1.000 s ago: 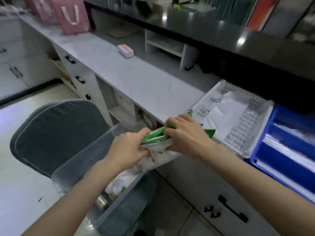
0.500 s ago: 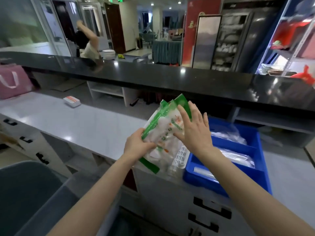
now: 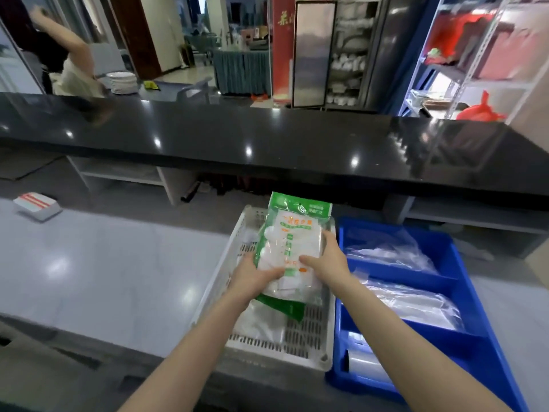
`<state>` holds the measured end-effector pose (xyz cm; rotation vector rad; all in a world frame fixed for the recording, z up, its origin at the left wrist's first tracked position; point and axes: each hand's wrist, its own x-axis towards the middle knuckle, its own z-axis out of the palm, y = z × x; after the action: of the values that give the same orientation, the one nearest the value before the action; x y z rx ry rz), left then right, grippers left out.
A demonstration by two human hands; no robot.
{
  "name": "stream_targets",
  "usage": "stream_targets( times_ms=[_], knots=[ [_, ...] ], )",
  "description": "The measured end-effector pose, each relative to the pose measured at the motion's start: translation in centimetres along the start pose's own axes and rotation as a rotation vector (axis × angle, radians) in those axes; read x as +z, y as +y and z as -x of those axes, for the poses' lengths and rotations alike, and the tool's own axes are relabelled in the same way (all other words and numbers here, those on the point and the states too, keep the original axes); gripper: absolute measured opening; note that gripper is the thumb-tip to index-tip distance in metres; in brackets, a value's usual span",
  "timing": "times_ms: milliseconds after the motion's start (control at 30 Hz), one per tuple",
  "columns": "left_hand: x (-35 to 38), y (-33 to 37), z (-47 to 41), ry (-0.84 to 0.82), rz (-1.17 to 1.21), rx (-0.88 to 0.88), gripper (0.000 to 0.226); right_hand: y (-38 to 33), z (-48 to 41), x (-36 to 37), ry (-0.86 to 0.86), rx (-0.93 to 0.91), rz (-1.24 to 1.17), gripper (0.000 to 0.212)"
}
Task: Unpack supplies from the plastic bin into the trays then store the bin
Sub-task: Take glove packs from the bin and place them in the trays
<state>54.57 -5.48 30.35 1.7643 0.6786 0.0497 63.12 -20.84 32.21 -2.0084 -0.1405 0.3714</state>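
Straight ahead a pale grey desk (image 3: 98, 269) runs under a glossy black counter (image 3: 267, 144), and beyond that lies a room with a blue metal shelf rack (image 3: 445, 63) on the right and a person (image 3: 64, 66) by a stack of plates at far left. On the desk sit a white slotted tray (image 3: 309, 331) and, touching its right side, a blue divided tray (image 3: 463, 346) with clear bags in its compartments; a small red-and-white box (image 3: 37, 205) lies well apart to the left. My left hand (image 3: 252, 278) grips the lower left edge of a green-and-white packet stack (image 3: 289, 248), thumb on top, fingers curled beneath. My right hand (image 3: 326, 260) clasps the right edge, thumb across the front. Both forearms reach forward, holding the packets tilted over the white tray.
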Motion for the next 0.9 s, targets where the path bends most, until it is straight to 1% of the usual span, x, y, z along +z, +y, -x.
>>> stream_targets(
  times_ms=[67,100,167,233,267,333,433,567,633,733,800,900],
  knots=[
    [-0.3,-0.3,-1.1,-0.019,-0.151,0.03,0.047,0.1,-1.2,0.8,-0.017,0.016,0.044,0.079],
    [-0.4,-0.4,-1.7,-0.01,-0.235,0.068,0.051,0.2,-1.6,1.2,-0.023,0.028,0.081,0.079],
    [-0.7,-0.7,-2.8,0.047,-0.414,0.18,0.061,0.4,-2.3,2.2,-0.012,0.057,0.158,0.072],
    [-0.7,-0.8,-3.8,0.062,-0.502,0.261,0.056,0.6,-2.6,3.1,0.025,0.074,0.221,0.062],
    [-0.6,-0.8,-4.2,0.036,-0.503,0.267,0.055,0.8,-2.7,3.5,0.041,0.075,0.253,0.06],
    [-0.2,-0.9,-4.7,-0.004,-0.485,0.251,0.063,1.1,-2.7,4.1,0.037,0.091,0.28,0.064],
    [0.2,-1.4,-4.9,0.021,-0.432,0.262,0.065,1.5,-2.1,4.6,0.01,0.118,0.228,0.063],
    [0.0,-1.7,-5.3,0.047,-0.277,0.189,0.065,1.3,-1.1,4.9,0.089,0.017,0.197,0.058],
    [-0.3,-1.7,-5.5,0.032,-0.195,0.164,0.061,1.0,-0.5,5.2,0.115,-0.056,0.182,0.063],
    [-1.1,-1.7,-5.6,0.026,-0.122,0.16,0.056,0.6,0.1,5.4,0.135,-0.105,0.069,0.073],
    [-1.4,-1.6,-5.4,0.012,-0.136,0.195,0.055,0.4,0.4,5.4,0.106,-0.09,-0.015,0.079],
    [-1.5,-1.2,-4.7,-0.059,-0.131,0.231,0.053,-0.1,0.4,4.9,0.047,-0.034,-0.153,0.087]
  ],
)
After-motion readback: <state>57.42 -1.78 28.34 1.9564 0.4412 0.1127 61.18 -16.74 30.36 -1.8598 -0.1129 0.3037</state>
